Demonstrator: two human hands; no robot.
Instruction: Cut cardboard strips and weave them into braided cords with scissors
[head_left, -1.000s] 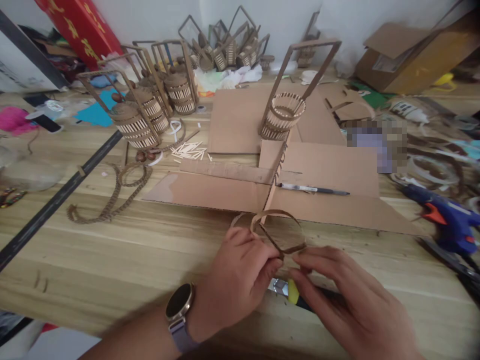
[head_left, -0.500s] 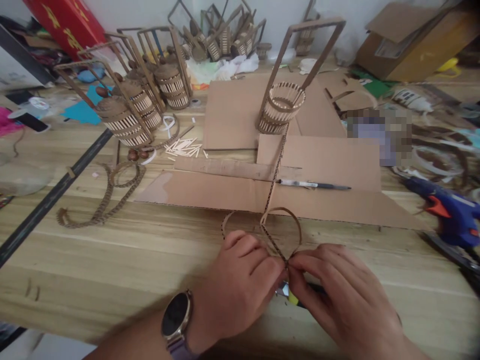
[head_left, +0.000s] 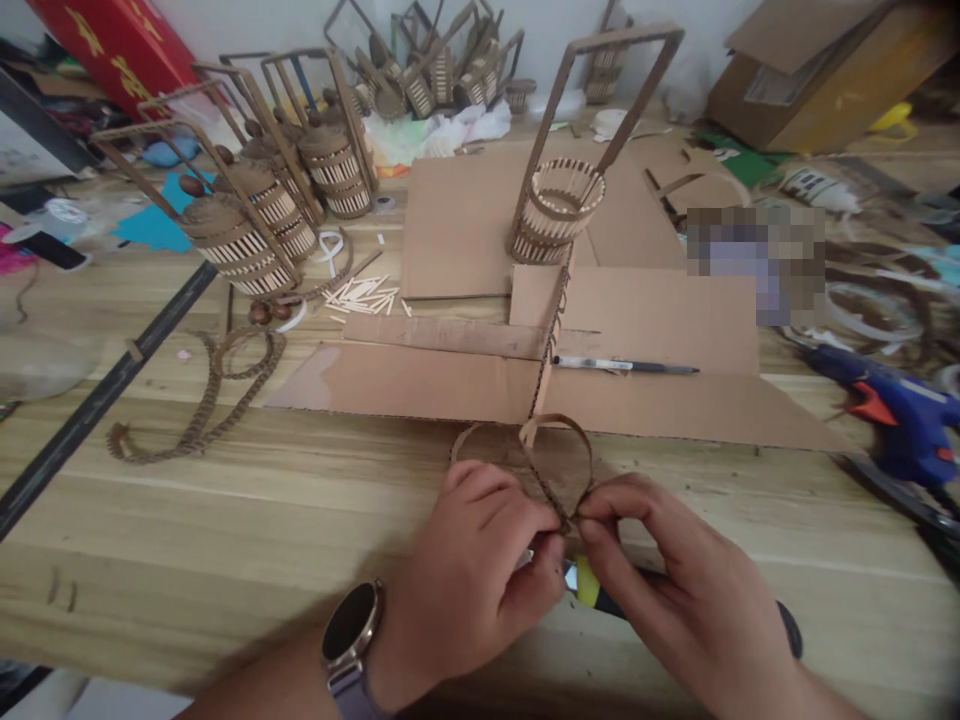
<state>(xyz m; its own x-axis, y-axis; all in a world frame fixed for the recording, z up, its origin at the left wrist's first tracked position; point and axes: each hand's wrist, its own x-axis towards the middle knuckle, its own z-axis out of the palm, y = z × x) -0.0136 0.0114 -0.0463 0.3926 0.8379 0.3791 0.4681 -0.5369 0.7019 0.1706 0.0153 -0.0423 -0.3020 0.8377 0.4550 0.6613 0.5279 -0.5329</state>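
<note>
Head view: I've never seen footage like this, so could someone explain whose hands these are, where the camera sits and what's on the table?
No machine: a person works bare-handed, and every picture comes from one camera worn on the head, looking forward and down. The left hand, with a watch on its wrist, and the right hand pinch a looped cardboard strip. Beneath them on the wooden table lies a yellow-and-black cutter; elsewhere are cardboard sheets, a pen, slatted baskets and a blue glue gun.

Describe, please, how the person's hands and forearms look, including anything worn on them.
The left hand is gloveless, and its forearm shows no sleeve. Its wrist carries a round, dark-faced, metal-cased wristwatch on a purplish strap. The right hand is also gloveless, with no sleeve in view.
</note>
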